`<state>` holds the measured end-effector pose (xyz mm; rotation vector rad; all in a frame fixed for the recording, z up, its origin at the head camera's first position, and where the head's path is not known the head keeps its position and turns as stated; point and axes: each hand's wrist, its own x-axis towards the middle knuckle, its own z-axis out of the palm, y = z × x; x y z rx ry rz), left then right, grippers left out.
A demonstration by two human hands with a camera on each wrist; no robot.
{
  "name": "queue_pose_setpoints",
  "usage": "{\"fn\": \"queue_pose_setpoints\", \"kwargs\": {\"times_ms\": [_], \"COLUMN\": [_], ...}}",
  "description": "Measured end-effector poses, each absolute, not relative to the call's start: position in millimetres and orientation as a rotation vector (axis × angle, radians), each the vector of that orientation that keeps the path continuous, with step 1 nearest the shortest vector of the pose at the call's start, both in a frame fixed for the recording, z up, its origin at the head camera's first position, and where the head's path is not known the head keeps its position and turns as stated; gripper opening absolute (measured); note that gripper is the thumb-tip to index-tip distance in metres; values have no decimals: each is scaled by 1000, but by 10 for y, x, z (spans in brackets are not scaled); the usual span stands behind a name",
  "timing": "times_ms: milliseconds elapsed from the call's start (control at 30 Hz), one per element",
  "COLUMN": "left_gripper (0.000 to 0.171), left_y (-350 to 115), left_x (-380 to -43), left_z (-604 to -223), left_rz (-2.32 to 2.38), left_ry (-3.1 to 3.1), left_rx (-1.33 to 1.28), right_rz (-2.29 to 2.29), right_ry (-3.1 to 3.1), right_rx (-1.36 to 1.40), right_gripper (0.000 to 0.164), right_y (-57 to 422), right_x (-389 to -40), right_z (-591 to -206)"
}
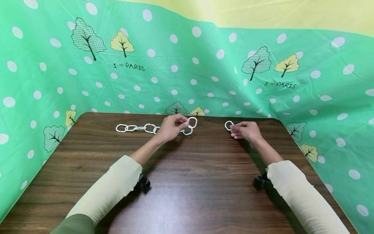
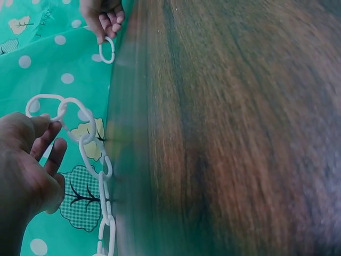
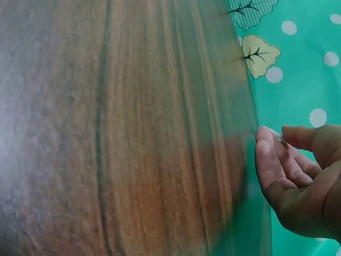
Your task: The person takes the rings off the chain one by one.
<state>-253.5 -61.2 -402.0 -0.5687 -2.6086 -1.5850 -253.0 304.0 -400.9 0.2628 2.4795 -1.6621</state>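
Observation:
My left hand (image 1: 172, 127) pinches the right end link of a white plastic chain (image 1: 150, 128) between thumb and fingertips. That end link (image 2: 45, 96) is raised, and the following links hang from it in the left wrist view. Leftward, the chain stretches along the far part of the table, partly hidden behind the left hand. Off to the right, my right hand (image 1: 246, 131) pinches a single loose white link (image 1: 229, 125), held upright and apart from the chain. In the right wrist view the fingers of the right hand (image 3: 298, 176) hide most of that link.
The dark wood-grain table (image 1: 187, 182) ends at its far edge just behind both hands. A green dotted cloth (image 1: 187, 81) with printed trees hangs around the back and sides. Black wrist mounts sit below the left sleeve (image 1: 105, 188) and the right sleeve (image 1: 304, 195).

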Motion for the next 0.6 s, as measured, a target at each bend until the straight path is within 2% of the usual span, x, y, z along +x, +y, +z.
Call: {"fn": "queue_pose_setpoints", "kwargs": {"times_ms": [600], "left_gripper": [16], "left_y": [-607], "left_x": [-2557], "left_z": [-4038], "left_rz": [-1613], "left_ry": [-2588], "left_rx": [-565], "right_rz": [-1632], "right_ry": [2314], "right_rx": [456], "right_gripper": [30], "right_y": [3161], "right_x": [-2618], "right_z": [-4039]}}
